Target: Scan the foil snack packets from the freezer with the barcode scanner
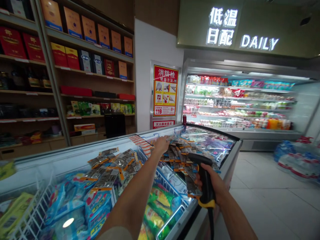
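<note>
My right hand (215,183) is wrapped around the grip of a black barcode scanner (206,181) with yellow trim. Its cable hangs down and its head points left over a pile of small flat packets (183,153) with orange edges. My left arm stretches forward across the chest freezer. At its far end my left hand (162,144) is at the back left edge of that pile; its fingers are mostly hidden, so any hold on a packet cannot be made out. A second heap of similar packets (122,163) lies left of my left arm.
White wire baskets (37,208) divide the freezer. Blue bags (67,200) and green-yellow bags (156,216) lie inside. Wooden shelves (95,75) with boxes stand behind left. A lit refrigerated display (237,106) is at the back right. Bottled water packs (298,160) sit on the floor.
</note>
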### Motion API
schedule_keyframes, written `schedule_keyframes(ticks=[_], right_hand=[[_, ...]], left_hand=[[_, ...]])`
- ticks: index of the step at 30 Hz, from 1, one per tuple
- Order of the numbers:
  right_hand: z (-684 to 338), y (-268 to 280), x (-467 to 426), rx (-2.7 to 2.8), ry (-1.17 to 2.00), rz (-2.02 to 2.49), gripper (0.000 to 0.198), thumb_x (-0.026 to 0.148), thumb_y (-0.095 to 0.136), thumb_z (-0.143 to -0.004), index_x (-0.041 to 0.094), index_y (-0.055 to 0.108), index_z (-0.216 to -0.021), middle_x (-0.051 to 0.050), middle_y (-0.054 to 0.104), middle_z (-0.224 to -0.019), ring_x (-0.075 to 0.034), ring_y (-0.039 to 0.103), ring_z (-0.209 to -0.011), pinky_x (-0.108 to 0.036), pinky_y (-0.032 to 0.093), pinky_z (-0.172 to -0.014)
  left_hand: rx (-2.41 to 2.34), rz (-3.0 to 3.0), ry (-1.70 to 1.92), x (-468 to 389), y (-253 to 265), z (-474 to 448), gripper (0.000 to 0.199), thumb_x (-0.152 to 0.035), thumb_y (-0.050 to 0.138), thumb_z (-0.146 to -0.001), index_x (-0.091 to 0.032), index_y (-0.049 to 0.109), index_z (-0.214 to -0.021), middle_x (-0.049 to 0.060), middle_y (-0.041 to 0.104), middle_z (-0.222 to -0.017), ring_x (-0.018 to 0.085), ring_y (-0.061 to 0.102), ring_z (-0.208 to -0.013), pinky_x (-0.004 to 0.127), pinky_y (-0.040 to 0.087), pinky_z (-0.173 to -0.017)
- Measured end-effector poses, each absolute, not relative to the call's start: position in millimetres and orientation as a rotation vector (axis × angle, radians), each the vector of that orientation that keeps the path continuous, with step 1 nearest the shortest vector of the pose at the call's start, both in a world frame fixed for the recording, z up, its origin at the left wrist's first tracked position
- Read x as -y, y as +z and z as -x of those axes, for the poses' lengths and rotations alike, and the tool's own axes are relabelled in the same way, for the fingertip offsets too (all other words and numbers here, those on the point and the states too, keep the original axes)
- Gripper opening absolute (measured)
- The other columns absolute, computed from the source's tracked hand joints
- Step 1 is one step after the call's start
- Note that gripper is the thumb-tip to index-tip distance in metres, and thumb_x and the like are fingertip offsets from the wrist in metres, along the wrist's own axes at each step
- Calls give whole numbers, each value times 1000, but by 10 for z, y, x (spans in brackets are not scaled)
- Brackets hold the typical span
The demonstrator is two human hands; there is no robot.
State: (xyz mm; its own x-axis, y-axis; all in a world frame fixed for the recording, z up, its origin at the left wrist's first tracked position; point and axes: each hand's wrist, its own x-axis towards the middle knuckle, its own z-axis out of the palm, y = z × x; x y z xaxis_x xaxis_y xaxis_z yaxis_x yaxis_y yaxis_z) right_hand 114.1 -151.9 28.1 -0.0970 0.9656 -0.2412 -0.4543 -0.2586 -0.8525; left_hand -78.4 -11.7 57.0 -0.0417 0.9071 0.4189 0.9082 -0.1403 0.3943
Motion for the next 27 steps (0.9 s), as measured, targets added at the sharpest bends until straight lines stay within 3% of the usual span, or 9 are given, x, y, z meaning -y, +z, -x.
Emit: schedule_keyframes(ticks=[6,12,19,23,27], right_hand=[[-899,335,1561,768,1671,993,20,36,53,-70,16,51,-65,3,50,-43,-8,43,-31,-20,36,-28],[-692,371,1583,828,1689,1028,21,36,51,-72,16,50,-64,3,50,-42,-8,44,-30,-20,36,-29],[-609,355,1577,856,1684,1015,20,35,48,-74,17,52,-70,4,50,-42,-8,43,-30,-19,35,-28],[-602,324,1577,851,1676,1036,21,36,49,-73,16,51,-68,4,49,-42,-8,43,-31,-19,34,-29],[-580,305,1578,866,1689,1037,21,38,50,-72,17,51,-70,4,49,-43,-8,43,-30,-20,35,-29]], left_hand=[[2426,1742,-663,419,374,1845,42,-27,44,-72,-21,49,-113,11,51,-119,30,42,-111,53,27,-90],[2635,1680,-375,767,206,2423,40,-40,51,-65,-16,57,-96,15,59,-102,32,51,-99,43,39,-78],[2625,1581,-479,836,149,2543,60,-48,52,-64,-14,47,-113,18,53,-113,32,49,-104,39,41,-76],[2622,1682,-464,843,81,2660,58,-48,57,-60,-15,52,-108,16,58,-106,32,50,-102,37,41,-77],[2454,1805,-703,850,123,2686,51,-33,61,-59,-15,54,-106,12,59,-103,24,52,-98,27,40,-77]])
